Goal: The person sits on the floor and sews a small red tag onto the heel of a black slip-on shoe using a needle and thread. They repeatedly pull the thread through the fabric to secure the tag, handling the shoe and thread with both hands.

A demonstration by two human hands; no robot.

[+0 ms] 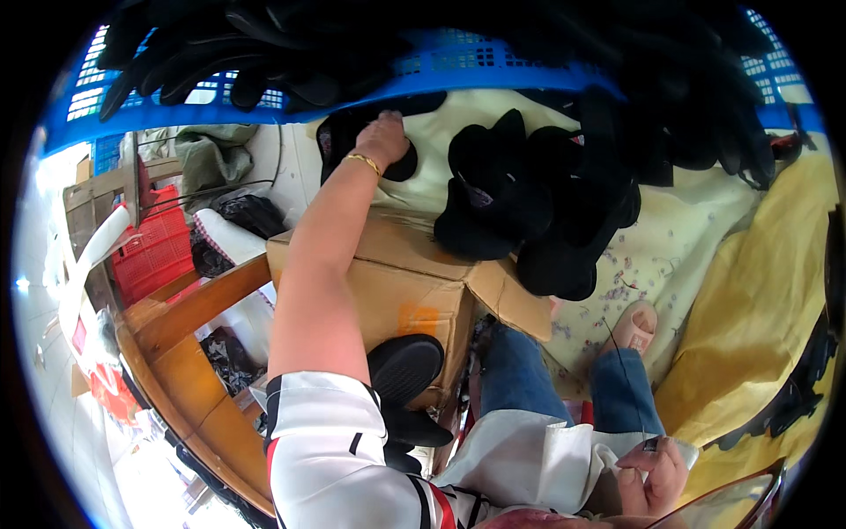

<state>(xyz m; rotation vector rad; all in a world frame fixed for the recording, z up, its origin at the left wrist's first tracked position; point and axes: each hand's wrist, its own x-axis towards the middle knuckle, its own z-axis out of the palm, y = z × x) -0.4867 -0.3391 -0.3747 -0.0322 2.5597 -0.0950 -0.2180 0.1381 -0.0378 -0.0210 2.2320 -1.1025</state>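
My left arm stretches forward, and my left hand (383, 144) is closed over a black cloth shoe (404, 166) at the far side of a cardboard box; its fingertips are partly hidden. Low on the right, near my lap, my right hand (656, 473) is closed in a pinch. A dark band (650, 445) sits on one of its fingers, and a thin dark thread (624, 366) rises from there. What the fingers pinch is too small to make out. A heap of black cloth shoes (498, 189) lies right of my left hand, on pale cloth.
A blue plastic basket (352, 101) full of black shoes spans the far side. The cardboard box (397, 300) stands before me, with a black-soled shoe (405, 370) beside it. At left are a wooden frame (189, 370) and a red crate (154, 251); yellow cloth (749, 300) hangs at right.
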